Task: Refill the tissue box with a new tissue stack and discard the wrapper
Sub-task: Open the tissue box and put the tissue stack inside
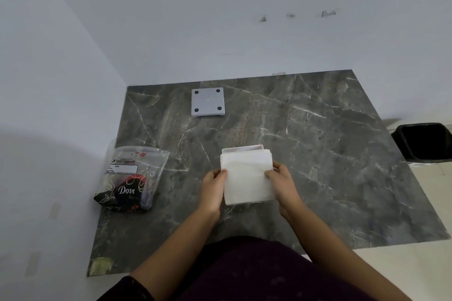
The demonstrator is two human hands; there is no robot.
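Observation:
A white tissue stack rests on top of the white tissue box, whose far rim shows just behind it, in the middle of the dark marble table. My left hand grips the stack's left edge and my right hand grips its right edge. The empty plastic wrapper, clear with black and red print, lies flat at the table's left side. The box's grey square base plate with black feet lies upside down at the far side.
The marble table sits in a corner, with white walls to the left and behind. A black bin stands on the floor past the table's right edge. My dark clothing fills the bottom of the view.

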